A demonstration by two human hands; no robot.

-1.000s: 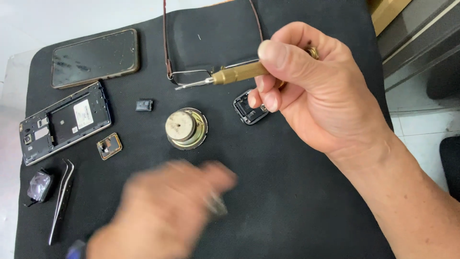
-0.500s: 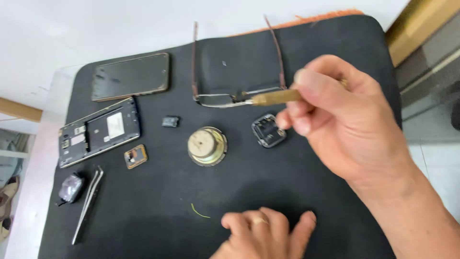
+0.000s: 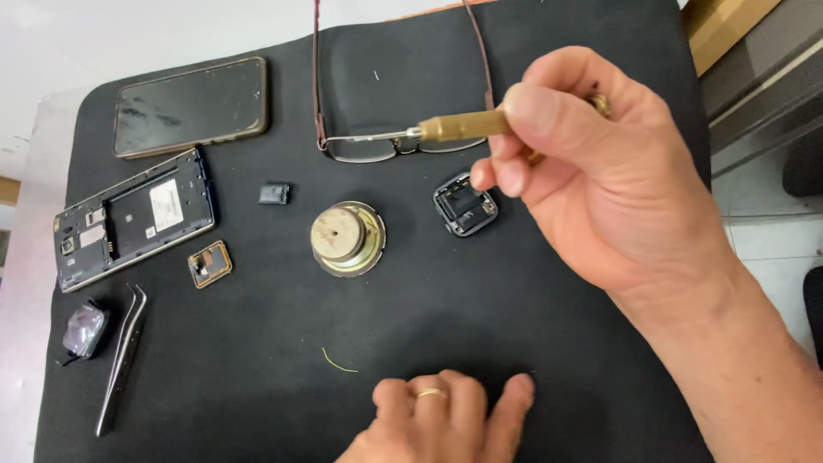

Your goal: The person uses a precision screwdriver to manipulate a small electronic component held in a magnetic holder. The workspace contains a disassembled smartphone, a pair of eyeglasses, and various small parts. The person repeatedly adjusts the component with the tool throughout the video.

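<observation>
Resting at the near edge, the left hand (image 3: 441, 416) lies flat on the black mat (image 3: 531, 343) that covers the table, its fingers spread and pinching nothing; a ring sits on one finger. A short yellow-green wire scrap (image 3: 338, 361) lies just beyond it to the left, apart from the fingertips.

Farther back and to the right, the right hand (image 3: 600, 171) hovers above the mat with its grip pressed together on a brass-handled screwdriver (image 3: 429, 130). The thumb and the curled fingers pinch the handle near its right end. The tool's long axis runs almost level, right to left, and the thin steel tip points left, away from the hand.

That tip ends at the left hinge corner of a pair of glasses (image 3: 403, 146), which lie at the far side with their arms stretching away from the viewer. Whether the tip touches the frame cannot be told. The glasses thus lie left of and slightly beyond the right grip, well apart from the left hand, so the right hand is much the nearer.

Between the two hands sit a round speaker (image 3: 347, 238) and a small square casing (image 3: 465, 206); tweezers (image 3: 122, 360), an opened phone body (image 3: 133, 216) and a dark phone (image 3: 190, 106) lie at the left.
</observation>
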